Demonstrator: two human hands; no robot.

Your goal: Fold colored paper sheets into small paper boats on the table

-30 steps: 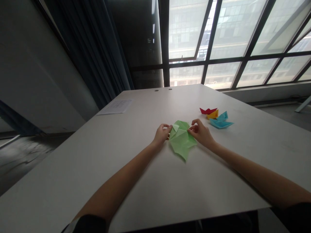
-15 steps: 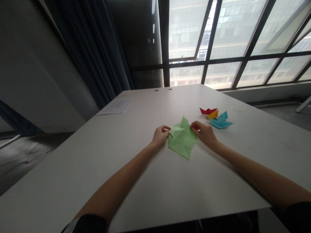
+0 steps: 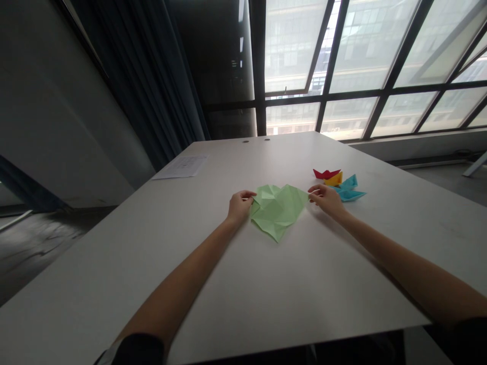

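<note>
A creased sheet of light green paper [image 3: 277, 209] is stretched between my hands over the white table [image 3: 236, 284]. My left hand [image 3: 241, 205] pinches its left edge, the fingertips partly hidden by the paper. At the right corner, my right hand [image 3: 326, 198] has thumb and fingers closed on the sheet. The paper's near corner points toward me, and fold lines run across it. Just beyond my right hand sit folded paper boats: a red one [image 3: 327, 174], a yellow one [image 3: 334, 179] and light blue paper [image 3: 350, 195] partly behind the hand.
A printed white sheet [image 3: 182, 167] lies at the table's far left. Two dark round holes [image 3: 246, 141] are near the far edge. A dark blue curtain [image 3: 167, 81] hangs at the left, and large windows [image 3: 361, 50] stand behind the table.
My hands have moved apart, the left one to the left and the right one to the right. The green paper has opened wider and shifted left. The boats have stayed in place.
</note>
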